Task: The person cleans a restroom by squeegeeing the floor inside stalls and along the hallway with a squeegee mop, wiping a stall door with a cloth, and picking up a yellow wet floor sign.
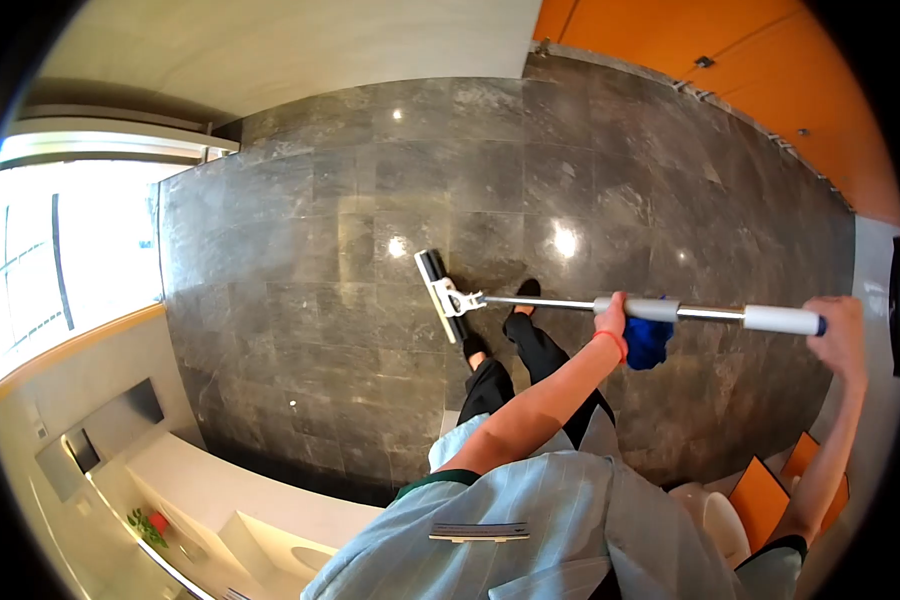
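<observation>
A sponge mop (535,301) stretches across the view, its long pole running left to right. Its white-and-dark head (438,297) is over the tiled floor, in front of my feet. My left hand (611,315), with a red band at the wrist, is closed round the grey sleeve of the pole. My right hand (838,335) is wrapped round the far end, beside the white grip. A blue cloth (650,343) shows just below the pole near my left hand; whether the hand holds it or it lies lower, I cannot tell.
Dark grey tiles (300,240) cover the floor. Orange panels (730,60) line the upper right. A bright window (65,260) is at left. A pale counter (240,480) with a plant (145,525) stands lower left; a white fixture (725,525) is lower right.
</observation>
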The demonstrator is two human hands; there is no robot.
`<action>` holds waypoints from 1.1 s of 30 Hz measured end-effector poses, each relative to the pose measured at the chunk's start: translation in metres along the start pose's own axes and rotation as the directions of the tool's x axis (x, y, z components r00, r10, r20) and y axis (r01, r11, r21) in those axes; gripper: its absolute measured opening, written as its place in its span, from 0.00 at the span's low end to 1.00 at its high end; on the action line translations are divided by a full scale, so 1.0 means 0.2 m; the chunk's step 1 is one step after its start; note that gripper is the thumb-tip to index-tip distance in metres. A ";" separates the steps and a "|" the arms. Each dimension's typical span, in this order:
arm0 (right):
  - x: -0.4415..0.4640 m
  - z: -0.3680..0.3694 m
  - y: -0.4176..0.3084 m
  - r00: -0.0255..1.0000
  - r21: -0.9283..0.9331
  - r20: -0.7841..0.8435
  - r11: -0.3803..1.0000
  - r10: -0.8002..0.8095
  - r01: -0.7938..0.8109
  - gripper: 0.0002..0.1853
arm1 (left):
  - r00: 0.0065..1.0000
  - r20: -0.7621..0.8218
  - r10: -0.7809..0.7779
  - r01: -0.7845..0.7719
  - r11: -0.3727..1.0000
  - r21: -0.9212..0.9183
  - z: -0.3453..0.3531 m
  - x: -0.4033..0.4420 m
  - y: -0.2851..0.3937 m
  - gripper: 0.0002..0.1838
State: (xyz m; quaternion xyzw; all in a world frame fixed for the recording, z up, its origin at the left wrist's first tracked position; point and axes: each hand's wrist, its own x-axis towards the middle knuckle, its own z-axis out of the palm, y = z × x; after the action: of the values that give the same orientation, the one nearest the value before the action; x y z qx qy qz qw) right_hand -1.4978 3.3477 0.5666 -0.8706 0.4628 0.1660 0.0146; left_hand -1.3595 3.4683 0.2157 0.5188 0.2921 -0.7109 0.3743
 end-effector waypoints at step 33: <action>0.24 0.92 -0.87 0.767 0.153 0.233 0.802 -0.597 0.578 0.02 | 0.989 -0.140 -0.054 0.007 0.948 -0.319 -1.67 0.52 -0.21 0.18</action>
State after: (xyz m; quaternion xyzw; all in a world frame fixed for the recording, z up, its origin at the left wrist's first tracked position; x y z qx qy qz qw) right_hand -1.3821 3.4426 0.3571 -0.9395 0.1665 0.2529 0.1601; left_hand -1.2399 3.7359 0.0199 0.4981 0.4377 -0.6201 0.4194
